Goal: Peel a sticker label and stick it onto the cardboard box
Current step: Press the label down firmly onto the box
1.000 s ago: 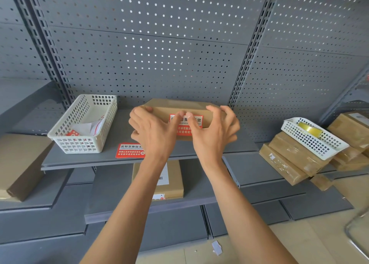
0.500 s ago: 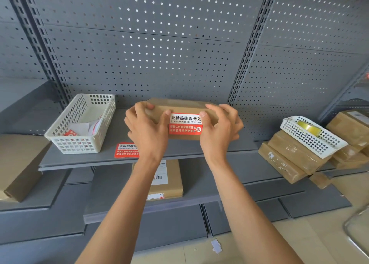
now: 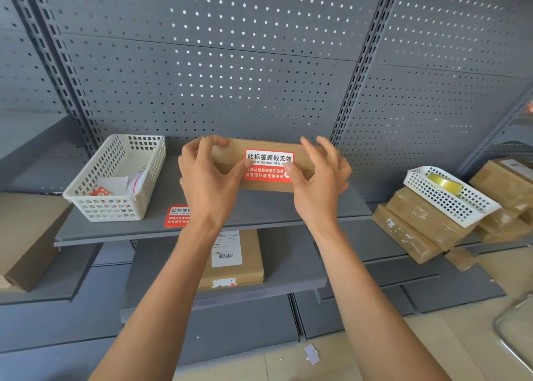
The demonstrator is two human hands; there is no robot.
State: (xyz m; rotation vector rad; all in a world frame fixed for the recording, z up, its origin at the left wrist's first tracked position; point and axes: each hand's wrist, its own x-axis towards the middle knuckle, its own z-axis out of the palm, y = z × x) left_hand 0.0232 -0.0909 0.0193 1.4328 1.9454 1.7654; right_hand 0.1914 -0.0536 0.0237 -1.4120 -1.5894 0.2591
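Note:
A flat cardboard box (image 3: 268, 143) lies on the grey shelf (image 3: 265, 216) against the pegboard. A red and white sticker label (image 3: 268, 165) is stuck over its front edge, across the top and the front face. My left hand (image 3: 210, 184) curls over the box's left end, thumb on the label's left edge. My right hand (image 3: 320, 187) is at the box's right end with fingers spread and lifted, its thumb pressing the label's right edge.
A white basket (image 3: 115, 207) with paper scraps stands left on the shelf, and a second red label (image 3: 176, 216) lies beside it. Right: stacked taped boxes (image 3: 418, 227) and a white basket (image 3: 458, 207) with a tape roll (image 3: 444, 183). Another box (image 3: 245, 265) lies on the lower shelf.
Both thumbs slid outward from the label's middle to its edges. My right hand's fingers lifted and spread off the box.

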